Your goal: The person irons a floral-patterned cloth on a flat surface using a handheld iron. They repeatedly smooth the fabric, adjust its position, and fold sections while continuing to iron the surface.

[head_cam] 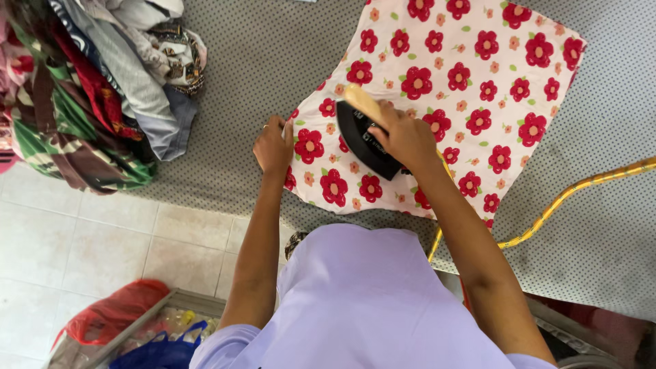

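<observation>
- We see the surface (287,48) covered in a grey cloth with a fine dotted pattern; it fills the upper and right part of the view.
- A heap of mixed clothes (89,82) sits at the upper left edge of the surface, in greens, reds, greys and prints.
- We note the floor (82,232) at lower left: pale square tiles with thin grout lines.
- On the floor lie a red plastic bag (113,314) and, just beside it, a blue bag (160,352).
- Light is even and soft; shadows are faint.
</observation>
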